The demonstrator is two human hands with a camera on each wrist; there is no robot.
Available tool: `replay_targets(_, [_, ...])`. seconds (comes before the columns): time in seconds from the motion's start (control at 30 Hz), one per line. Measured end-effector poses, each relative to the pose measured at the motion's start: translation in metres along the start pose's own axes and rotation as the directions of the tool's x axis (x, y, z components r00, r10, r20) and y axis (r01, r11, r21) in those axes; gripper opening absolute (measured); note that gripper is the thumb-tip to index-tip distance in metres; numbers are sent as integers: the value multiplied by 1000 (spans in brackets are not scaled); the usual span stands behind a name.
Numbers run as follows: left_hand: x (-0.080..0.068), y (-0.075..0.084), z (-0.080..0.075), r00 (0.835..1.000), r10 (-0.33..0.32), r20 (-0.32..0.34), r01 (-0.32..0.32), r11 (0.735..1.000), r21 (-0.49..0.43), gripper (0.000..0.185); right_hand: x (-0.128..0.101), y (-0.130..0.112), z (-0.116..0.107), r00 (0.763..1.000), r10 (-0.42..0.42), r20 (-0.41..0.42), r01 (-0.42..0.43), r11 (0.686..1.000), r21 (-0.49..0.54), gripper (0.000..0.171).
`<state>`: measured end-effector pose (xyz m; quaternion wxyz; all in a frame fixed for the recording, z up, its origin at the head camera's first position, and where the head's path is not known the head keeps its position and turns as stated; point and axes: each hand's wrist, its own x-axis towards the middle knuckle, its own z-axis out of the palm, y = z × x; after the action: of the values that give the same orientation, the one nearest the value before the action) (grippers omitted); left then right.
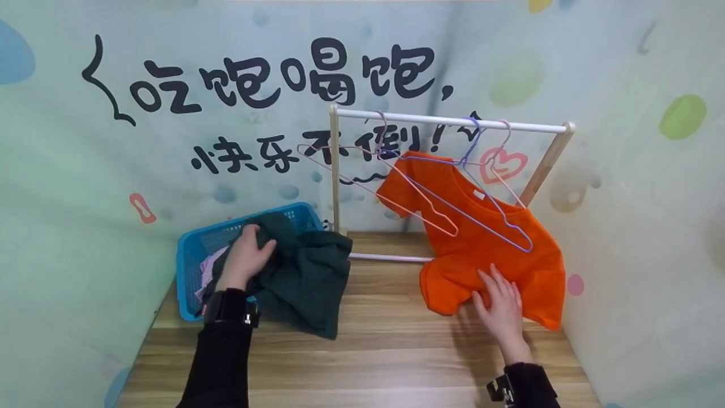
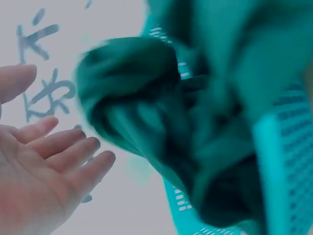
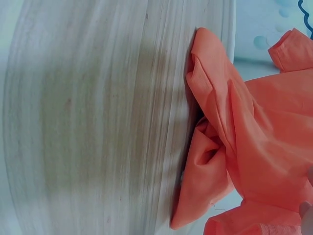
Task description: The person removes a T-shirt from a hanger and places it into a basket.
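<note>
While the empty left hand [image 1: 247, 258] hovers by the dark-green cloth garment [image 1: 308, 277], from here I'd press lightly with the relaxed right hand [image 1: 501, 310] touching the orange short-sleeved fabric shirt [image 1: 487, 252].

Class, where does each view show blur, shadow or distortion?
Left wrist: the green cloth is blurred; head: a soft shadow lies on the table by the right hand; right wrist: the table's left edge bows and the orange shirt looks washed-out.
</note>
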<state>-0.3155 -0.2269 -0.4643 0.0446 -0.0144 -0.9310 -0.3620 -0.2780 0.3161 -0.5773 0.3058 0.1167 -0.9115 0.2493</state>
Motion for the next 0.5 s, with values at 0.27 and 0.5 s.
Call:
replay_targets(0.27, [-25, -7, 69, 975, 224, -3, -217, 948, 233, 60, 4, -4, 6, 998, -44, 40, 44, 999, -2, 52])
replay_targets(0.5, [-44, -10, 121, 922, 385, 25, -363, 845, 393, 76, 17, -10, 4, 994, -43, 98, 44, 999, -15, 58])
